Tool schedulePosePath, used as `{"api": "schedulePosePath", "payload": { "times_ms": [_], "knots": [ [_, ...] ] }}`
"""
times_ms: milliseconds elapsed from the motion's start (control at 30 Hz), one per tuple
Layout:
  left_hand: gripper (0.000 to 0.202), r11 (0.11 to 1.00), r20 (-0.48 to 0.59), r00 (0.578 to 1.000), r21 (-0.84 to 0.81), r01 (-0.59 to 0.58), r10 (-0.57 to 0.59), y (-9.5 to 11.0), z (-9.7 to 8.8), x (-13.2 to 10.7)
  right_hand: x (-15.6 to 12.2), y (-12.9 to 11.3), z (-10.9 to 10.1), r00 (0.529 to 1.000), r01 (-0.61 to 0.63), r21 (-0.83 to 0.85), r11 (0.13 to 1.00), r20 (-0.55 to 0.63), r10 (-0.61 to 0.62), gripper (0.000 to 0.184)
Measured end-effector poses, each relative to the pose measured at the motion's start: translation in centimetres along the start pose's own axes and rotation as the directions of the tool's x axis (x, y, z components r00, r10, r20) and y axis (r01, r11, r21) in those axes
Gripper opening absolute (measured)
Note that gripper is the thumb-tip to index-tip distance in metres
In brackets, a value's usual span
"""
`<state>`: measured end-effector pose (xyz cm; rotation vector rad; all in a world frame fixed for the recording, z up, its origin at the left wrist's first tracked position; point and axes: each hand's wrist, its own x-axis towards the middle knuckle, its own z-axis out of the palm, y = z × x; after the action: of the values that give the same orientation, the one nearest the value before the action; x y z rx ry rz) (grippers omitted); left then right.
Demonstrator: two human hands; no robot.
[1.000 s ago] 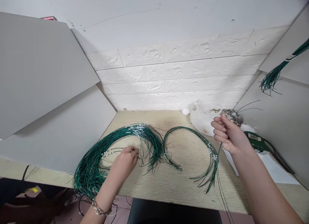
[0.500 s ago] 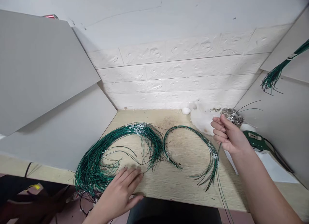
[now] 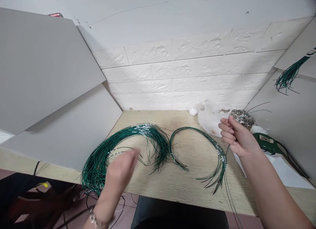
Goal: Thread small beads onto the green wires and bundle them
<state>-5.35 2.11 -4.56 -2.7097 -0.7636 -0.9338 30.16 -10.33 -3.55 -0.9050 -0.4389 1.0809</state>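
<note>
My right hand [image 3: 233, 136] is closed around a couple of thin green and dark wires [image 3: 229, 192]. Their short ends stick up past the fist and their long parts hang below the table edge. My left hand [image 3: 120, 168] is raised over the near side of a thick curved bundle of green wires [image 3: 95, 163], its fingers smeared by motion. White beads or connectors [image 3: 143, 129] dot the top of that bundle. Between my hands lies a smaller arc of green wires [image 3: 189, 128], loosely tied at its left end, with white pieces on its right side.
Behind my right hand are white fluffy material [image 3: 208, 122] and a heap of small metallic bits [image 3: 243, 118]. A dark green device [image 3: 266, 143] with a cord sits on white paper [image 3: 283, 171]. Grey panels [image 3: 56, 67] flank the table, and another wire bunch [image 3: 291, 72] hangs at right.
My left hand has lifted off the tabletop beside the large bundle, its fingers no longer spread flat. My right hand keeps its grip on the wires. The view has shifted slightly.
</note>
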Motion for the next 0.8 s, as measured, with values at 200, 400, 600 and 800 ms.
{"api": "schedulePosePath", "payload": {
  "times_ms": [200, 400, 600, 800],
  "knots": [
    [0.039, 0.69, -0.002, 0.69, -0.001, 0.724, -0.724, -7.2, 2.3, 12.3, -0.1, 0.3, 0.2, 1.0, -0.008, -0.054, 0.999, -0.003, 0.008, 0.022],
    [0.059, 0.733, 0.3, 0.669, 0.268, 0.625, -0.68, -10.4, 2.9, 10.6, -0.2, 0.4, 0.0, 0.999, -0.034, -0.049, 0.998, -0.035, 0.033, 0.022],
    [0.056, 0.812, 0.637, 0.521, 0.329, 0.483, -0.568, -10.0, -0.8, 3.2, -0.5, 0.3, 0.1, 1.0, -0.023, -0.079, 0.997, -0.015, 0.022, 0.02],
    [0.048, 0.82, 0.58, 0.581, 0.371, 0.436, -0.572, -10.2, -0.3, -1.1, -0.6, 0.3, 0.1, 1.0, -0.002, -0.121, 0.993, -0.003, 0.002, 0.02]
  ]
}}
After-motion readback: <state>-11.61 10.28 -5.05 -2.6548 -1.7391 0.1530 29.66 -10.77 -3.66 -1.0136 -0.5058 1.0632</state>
